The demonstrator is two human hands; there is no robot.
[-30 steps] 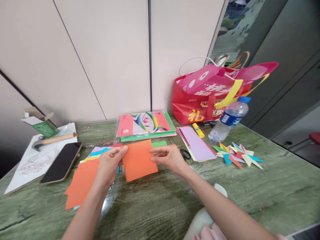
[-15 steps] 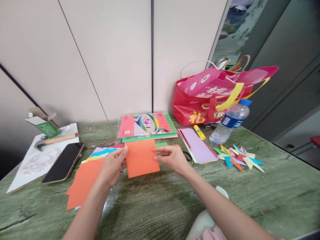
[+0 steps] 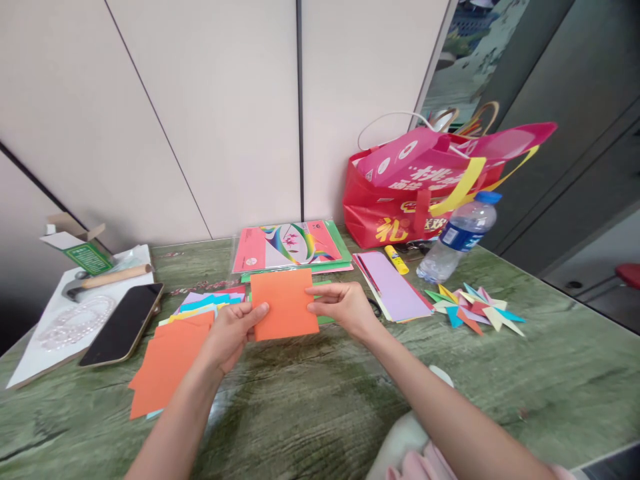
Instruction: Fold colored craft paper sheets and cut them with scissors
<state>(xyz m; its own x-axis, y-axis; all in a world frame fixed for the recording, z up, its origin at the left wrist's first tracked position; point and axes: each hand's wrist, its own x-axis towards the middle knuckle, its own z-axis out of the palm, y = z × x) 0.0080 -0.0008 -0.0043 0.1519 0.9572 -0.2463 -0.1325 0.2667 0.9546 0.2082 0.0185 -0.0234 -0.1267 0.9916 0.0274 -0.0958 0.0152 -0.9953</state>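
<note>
Orange square paper sheet (image 3: 285, 305) is raised above the green wood-grain counter (image 3: 280, 413); left hand (image 3: 233, 337) pinches its left edge, right hand (image 3: 345, 308) its right. Opposed grips apparently keep it flat. Loose orange sheets (image 3: 173, 363) lie beside the left forearm, seemingly for easy reach.

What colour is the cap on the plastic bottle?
The cap is blue; it shows best in the head view, the only one.
</note>
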